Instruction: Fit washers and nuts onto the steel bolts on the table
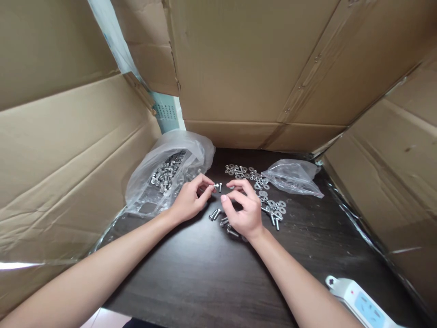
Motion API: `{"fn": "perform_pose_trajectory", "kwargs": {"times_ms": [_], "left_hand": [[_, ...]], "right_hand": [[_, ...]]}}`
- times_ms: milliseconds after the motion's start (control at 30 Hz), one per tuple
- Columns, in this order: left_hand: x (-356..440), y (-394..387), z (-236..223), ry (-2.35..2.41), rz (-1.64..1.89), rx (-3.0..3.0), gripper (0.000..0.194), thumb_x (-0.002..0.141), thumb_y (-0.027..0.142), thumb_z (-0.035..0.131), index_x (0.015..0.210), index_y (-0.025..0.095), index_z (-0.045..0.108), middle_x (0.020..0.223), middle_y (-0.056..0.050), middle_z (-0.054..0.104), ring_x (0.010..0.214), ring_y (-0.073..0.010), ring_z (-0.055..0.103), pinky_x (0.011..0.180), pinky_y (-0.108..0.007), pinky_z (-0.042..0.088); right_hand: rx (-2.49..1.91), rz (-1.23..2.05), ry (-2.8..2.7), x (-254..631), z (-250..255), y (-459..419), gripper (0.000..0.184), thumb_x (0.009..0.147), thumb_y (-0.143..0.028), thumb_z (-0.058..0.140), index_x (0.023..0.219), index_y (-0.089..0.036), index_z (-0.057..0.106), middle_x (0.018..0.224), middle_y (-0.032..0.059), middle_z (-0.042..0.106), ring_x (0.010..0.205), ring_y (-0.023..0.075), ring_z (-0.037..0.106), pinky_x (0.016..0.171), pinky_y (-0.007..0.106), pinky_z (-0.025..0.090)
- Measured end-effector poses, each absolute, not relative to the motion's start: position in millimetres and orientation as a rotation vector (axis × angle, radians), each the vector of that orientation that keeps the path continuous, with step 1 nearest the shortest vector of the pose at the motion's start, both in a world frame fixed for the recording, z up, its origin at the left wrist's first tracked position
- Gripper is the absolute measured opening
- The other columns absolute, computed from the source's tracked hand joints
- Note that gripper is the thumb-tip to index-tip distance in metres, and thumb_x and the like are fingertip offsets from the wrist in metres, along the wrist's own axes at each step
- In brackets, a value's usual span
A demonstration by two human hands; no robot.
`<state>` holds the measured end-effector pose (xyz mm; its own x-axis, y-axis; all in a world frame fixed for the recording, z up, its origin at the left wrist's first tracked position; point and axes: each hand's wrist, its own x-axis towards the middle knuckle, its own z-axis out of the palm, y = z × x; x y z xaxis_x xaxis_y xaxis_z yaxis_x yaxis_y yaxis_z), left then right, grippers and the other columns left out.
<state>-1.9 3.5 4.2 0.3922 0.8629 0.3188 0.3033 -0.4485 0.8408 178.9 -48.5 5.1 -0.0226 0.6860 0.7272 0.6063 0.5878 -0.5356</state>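
Observation:
My left hand (195, 197) pinches a small silver bolt (216, 186) between thumb and fingertips, with what looks like a washer or nut on its shank. Just past its tip another bolt (220, 187) shows; whether the two touch I cannot tell. To the right, my right hand (244, 209) hovers with thumb and fingers curved and apart, nothing visible between them. Below and between the hands, a few loose bolts (215, 214) lie on the dark table. More bolts (232, 232) lie partly hidden under my right hand.
Washers (282, 205), nuts and bolts lie scattered beyond my right hand. A clear plastic bag (293, 175) rests behind them. At left an open plastic bag (191, 141) holds many bolts. A white power strip (351, 296) sits front right. Cardboard walls (252, 64) enclose the table.

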Motion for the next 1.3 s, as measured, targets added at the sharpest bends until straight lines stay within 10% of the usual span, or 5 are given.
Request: {"fn": "perform_pose_trajectory", "kwargs": {"times_ms": [267,500,733,933,1300], "left_hand": [[-1,2,6,0.969,1.001,1.956,0.017,0.098,0.036,0.058,0.1,0.019,0.061,0.088,-0.004,0.074,0.08,-0.0184,0.072,0.071,-0.028,0.056],[-1,1,7,0.953,0.996,1.976,0.017,0.098,0.035,0.058,0.098,0.019,0.061,0.086,-0.003,0.074,0.077,-0.0173,0.071,0.071,-0.027,0.055],[-2,1,6,0.959,0.997,2.009,0.015,0.099,0.034,0.057,0.099,0.019,0.062,0.088,-0.004,0.074,0.079,-0.018,0.072,0.072,-0.028,0.056],[-2,2,8,1.006,1.041,2.005,0.014,0.098,0.034,0.057,0.098,0.02,0.061,0.087,-0.003,0.075,0.08,-0.0185,0.072,0.07,-0.028,0.055],[-2,0,7,0.978,1.008,2.041,0.015,0.098,0.034,0.057,0.098,0.019,0.062,0.087,-0.003,0.073,0.078,-0.0172,0.07,0.069,-0.027,0.054]], "right_hand": [[-1.084,0.174,-1.721,177,5,-47,0.028,0.091,-0.023,0.062,0.118,-0.02,0.069,0.111,0.0112,0.062,0.103,0.0242,0.065,0.086,0.041,0.059],[-1.253,0.107,-1.687,177,-3,-41,0.013,0.092,-0.028,0.063,0.083,-0.021,0.07,0.102,0.0091,0.064,0.098,0.0256,0.064,0.089,0.046,0.056],[-1.189,0.147,-1.727,176,0,-44,0.029,0.092,-0.026,0.061,0.12,-0.023,0.069,0.114,0.0104,0.065,0.108,0.0253,0.065,0.094,0.043,0.058],[-1.061,0.063,-1.714,176,6,-48,0.017,0.091,-0.022,0.062,0.076,-0.022,0.071,0.101,0.0092,0.067,0.087,0.0219,0.065,0.076,0.04,0.058],[-1.302,0.122,-1.712,176,-5,-40,0.012,0.09,-0.03,0.066,0.091,-0.021,0.073,0.113,0.0129,0.064,0.103,0.0285,0.062,0.093,0.051,0.056]]}}
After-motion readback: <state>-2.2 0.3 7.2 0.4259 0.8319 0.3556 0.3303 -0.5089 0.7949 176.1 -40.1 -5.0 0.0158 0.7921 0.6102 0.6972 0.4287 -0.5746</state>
